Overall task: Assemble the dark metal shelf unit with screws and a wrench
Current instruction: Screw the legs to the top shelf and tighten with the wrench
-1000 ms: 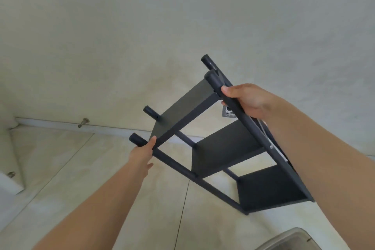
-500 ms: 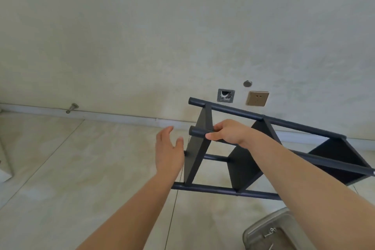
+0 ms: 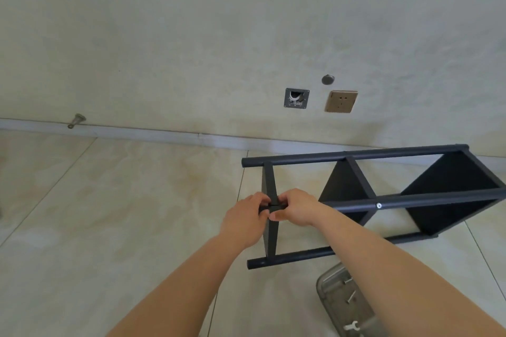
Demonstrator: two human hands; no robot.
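Note:
The dark metal shelf unit (image 3: 383,191) lies on its side on the tiled floor, its four tube legs running left to right and its three shelf panels standing on edge. My left hand (image 3: 243,216) and my right hand (image 3: 294,206) meet at the left end of the near upper tube, beside the leftmost panel. Fingers of both hands curl round that tube end. A silver screw head (image 3: 379,205) shows on the same tube further right. A small wrench (image 3: 351,326) and loose screws (image 3: 350,296) lie in the metal tray.
A grey metal tray (image 3: 325,282) sits on the floor at the lower right, partly behind my right forearm. The wall behind carries an open socket box (image 3: 296,98), a beige outlet (image 3: 341,101) and a door stop (image 3: 77,120) near the skirting.
The shelf unit has come down from a tilted hold in the air to lying on its side on the floor. My left hand, open a moment ago, now joins the right at the tube end.

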